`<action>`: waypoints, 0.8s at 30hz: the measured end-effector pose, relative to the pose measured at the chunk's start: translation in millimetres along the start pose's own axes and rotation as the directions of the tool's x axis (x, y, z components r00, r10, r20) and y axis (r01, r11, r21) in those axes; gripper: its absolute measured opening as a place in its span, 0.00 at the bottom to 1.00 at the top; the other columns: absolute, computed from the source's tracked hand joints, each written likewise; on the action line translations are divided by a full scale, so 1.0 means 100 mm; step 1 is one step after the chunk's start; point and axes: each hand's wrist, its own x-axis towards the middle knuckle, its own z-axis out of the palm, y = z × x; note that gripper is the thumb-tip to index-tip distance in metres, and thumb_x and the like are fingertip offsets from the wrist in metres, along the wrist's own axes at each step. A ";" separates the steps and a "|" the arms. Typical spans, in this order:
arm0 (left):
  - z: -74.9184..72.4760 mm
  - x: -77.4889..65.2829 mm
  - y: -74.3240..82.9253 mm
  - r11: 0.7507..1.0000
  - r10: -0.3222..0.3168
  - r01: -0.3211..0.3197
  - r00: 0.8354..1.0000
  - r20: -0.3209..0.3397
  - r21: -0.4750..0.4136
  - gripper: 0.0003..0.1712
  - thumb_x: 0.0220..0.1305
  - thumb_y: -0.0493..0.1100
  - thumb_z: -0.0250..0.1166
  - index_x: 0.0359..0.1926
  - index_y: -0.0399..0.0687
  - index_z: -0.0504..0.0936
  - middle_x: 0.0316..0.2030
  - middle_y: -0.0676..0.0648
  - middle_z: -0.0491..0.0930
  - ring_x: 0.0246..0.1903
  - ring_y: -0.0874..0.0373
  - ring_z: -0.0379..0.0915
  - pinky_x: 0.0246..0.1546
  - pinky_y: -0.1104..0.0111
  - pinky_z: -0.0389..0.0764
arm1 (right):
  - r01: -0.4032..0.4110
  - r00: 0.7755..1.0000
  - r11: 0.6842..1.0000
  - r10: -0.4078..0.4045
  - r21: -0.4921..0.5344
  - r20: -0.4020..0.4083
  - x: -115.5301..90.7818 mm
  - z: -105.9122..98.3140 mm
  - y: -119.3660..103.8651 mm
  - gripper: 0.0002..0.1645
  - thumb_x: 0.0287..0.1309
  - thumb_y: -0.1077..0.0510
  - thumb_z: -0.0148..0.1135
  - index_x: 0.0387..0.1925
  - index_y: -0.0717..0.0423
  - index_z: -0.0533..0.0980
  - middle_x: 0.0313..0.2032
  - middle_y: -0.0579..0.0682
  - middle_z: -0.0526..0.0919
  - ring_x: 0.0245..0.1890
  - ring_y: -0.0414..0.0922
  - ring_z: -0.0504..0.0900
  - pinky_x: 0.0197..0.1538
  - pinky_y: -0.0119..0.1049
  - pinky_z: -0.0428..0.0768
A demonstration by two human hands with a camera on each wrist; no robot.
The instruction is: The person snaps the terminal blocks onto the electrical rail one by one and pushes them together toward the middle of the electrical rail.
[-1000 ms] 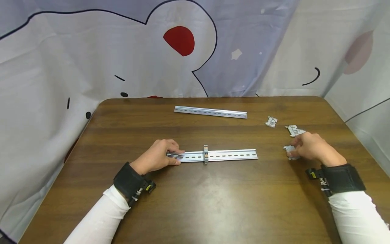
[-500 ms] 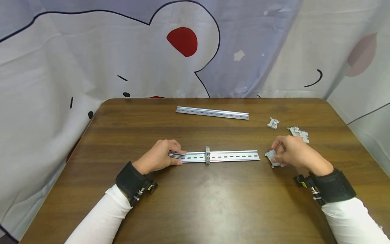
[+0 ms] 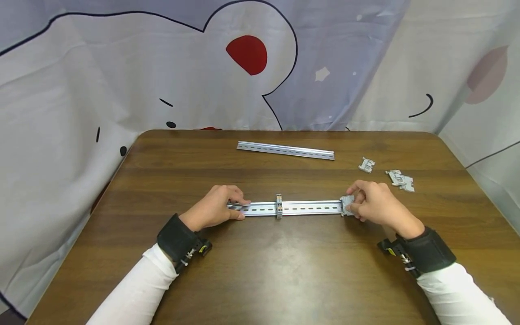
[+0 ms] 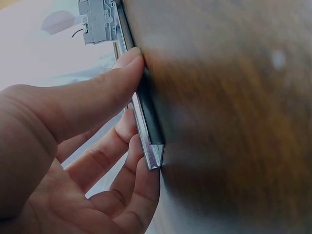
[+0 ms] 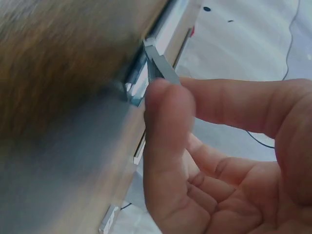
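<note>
A slotted metal DIN rail [image 3: 310,207] lies across the middle of the wooden table. My left hand [image 3: 215,204] grips its left end, thumb on the near edge and fingers on the far edge, as the left wrist view shows too. Partway along the rail stands a grey terminal block [image 3: 279,206], also seen as a grey block [image 4: 99,22] in the left wrist view. My right hand [image 3: 375,205] pinches another thin grey terminal block [image 3: 346,205] between thumb and fingers. That block [image 5: 163,66] overlaps the rail's right end in both views, tilted in the right wrist view.
A second DIN rail [image 3: 285,150] lies near the table's back edge. At the back right rest a loose terminal block [image 3: 367,165] and a small group of overlapping blocks [image 3: 400,180]. A printed curtain [image 3: 183,72] hangs behind the table [image 3: 260,271].
My right hand has picked up a terminal block from the table at right and carried it left to the rail's right end. My left hand keeps its grip on the rail.
</note>
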 end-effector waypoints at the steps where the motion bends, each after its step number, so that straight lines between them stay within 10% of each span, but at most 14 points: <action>1: 0.00 0.00 0.01 1.000 -0.001 0.001 1.000 0.003 0.000 0.22 0.53 0.42 0.76 0.51 0.49 0.87 0.51 0.44 0.83 0.49 0.49 0.79 0.49 0.57 0.78 | -0.003 1.000 1.000 0.002 -0.012 -0.007 0.00 0.00 0.00 0.16 0.50 0.66 0.70 0.42 0.67 0.78 0.20 0.51 0.86 0.15 0.39 0.82 0.21 0.32 0.80; 15: 0.00 0.01 0.02 1.000 -0.003 0.004 1.000 0.014 -0.014 0.21 0.53 0.41 0.75 0.51 0.47 0.87 0.50 0.44 0.83 0.48 0.49 0.79 0.48 0.58 0.78 | 0.038 0.993 0.961 -0.067 -0.274 -0.097 0.12 0.06 -0.23 0.16 0.33 0.70 0.57 0.31 0.67 0.82 0.20 0.54 0.82 0.19 0.46 0.72 0.20 0.33 0.67; 18: 0.01 0.02 0.02 1.000 0.001 0.000 1.000 0.012 -0.020 0.21 0.53 0.40 0.75 0.51 0.47 0.87 0.50 0.44 0.83 0.48 0.50 0.79 0.47 0.59 0.78 | 0.040 0.995 0.948 -0.068 -0.317 -0.078 0.16 0.08 -0.31 0.06 0.29 0.71 0.56 0.12 0.59 0.72 0.12 0.46 0.69 0.16 0.42 0.61 0.19 0.31 0.58; 24: -0.01 0.02 0.02 1.000 -0.006 0.006 1.000 0.008 -0.014 0.21 0.53 0.41 0.76 0.50 0.47 0.87 0.49 0.44 0.84 0.50 0.49 0.78 0.48 0.59 0.78 | 0.037 0.999 0.943 -0.035 -0.332 0.013 0.28 0.07 -0.44 0.27 0.29 0.73 0.52 0.07 0.44 0.48 0.15 0.40 0.45 0.17 0.38 0.45 0.20 0.30 0.47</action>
